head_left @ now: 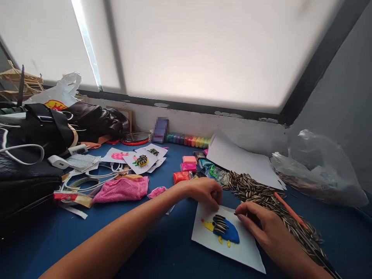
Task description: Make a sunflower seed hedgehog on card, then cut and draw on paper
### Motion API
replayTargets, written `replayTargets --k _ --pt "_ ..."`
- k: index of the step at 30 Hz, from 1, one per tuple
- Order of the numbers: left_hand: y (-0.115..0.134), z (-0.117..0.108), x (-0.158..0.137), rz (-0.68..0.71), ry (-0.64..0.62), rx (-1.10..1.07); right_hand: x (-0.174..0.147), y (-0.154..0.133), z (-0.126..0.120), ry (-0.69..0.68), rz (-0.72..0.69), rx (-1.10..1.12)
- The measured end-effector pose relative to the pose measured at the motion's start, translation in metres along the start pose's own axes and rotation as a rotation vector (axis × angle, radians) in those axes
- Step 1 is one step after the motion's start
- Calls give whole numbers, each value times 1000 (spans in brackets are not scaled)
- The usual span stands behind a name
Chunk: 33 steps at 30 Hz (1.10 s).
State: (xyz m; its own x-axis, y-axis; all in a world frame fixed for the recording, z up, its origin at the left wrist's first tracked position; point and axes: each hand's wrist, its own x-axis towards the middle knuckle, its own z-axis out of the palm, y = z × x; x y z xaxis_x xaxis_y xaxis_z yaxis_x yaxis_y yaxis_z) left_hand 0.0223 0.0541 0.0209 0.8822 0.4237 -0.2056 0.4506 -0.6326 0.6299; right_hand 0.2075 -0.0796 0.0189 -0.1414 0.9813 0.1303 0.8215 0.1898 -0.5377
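Note:
A white paper sheet (247, 257) lies in front of me, bearing a hedgehog shape of blue clay (231, 233) with a yellow snout, red nose tip and yellow feet. Several striped sunflower seeds (221, 224) stick in the blue clay near its head end. My left hand (207, 191) rests at the sheet's top edge with curled fingers; whatever is inside them is hidden. At the sheet's right side, my right hand (263, 223) pinches a small dark sunflower seed (235, 214) between thumb and forefinger. A seed pile (250, 188) spreads behind and beside that hand.
An orange stick-like tool (292, 211) lies on the seeds. Red (181, 177) and pink clay packs sit behind my left hand. Finished-looking seed pictures (141, 161), a pink cloth (122, 190), cables and black bags (26, 170) occupy the left. A clear plastic bag (322, 170) stands right.

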Motion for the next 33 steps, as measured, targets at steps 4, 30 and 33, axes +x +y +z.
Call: replayTargets --k 4,30,33 --pt "2 -2 -2 -20 -11 -14 3 13 -1 93 9 -151" --pt "-1 35 4 -7 549 531 25 44 0 224 -88 -567" --pt "-2 31 4 -25 547 550 24 45 0 236 -93 -536"
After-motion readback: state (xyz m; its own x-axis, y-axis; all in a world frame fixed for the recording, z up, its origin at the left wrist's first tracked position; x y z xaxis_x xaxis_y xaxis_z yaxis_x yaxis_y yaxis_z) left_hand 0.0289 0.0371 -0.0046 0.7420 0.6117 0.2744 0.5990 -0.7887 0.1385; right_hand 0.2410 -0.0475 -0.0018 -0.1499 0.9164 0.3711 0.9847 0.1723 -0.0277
